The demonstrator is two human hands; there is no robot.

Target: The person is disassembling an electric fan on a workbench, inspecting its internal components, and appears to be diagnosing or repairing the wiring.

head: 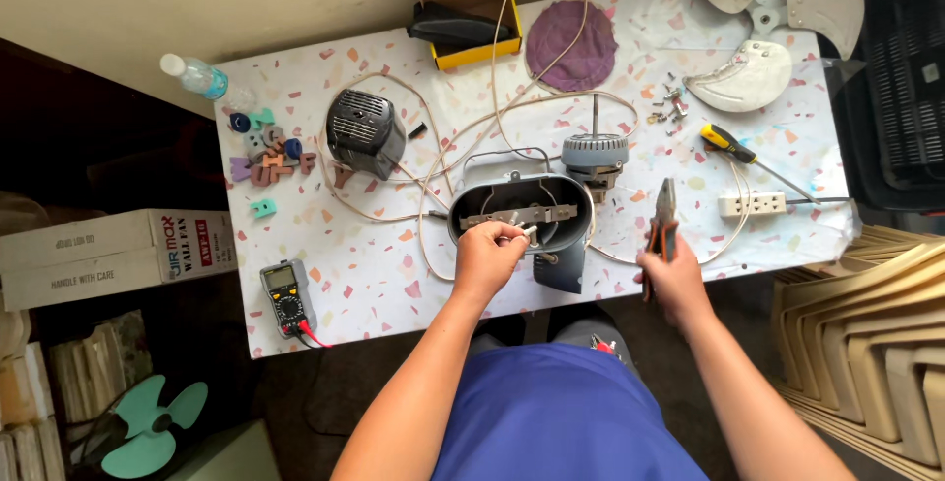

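Observation:
A grey oval fan housing lies open on the table with a metal bracket across it. My left hand sits at its front rim, pinching a small white wire end. My right hand is shut around the handles of a pair of pliers, jaws pointing away from me, just right of the housing. A grey fan motor with its shaft up stands behind the housing. Cream cable loops around both.
On the speckled table: a dark motor cover, multimeter, foam letters, water bottle, yellow box, purple round cloth, white fan blade, loose screws, screwdriver, white power strip.

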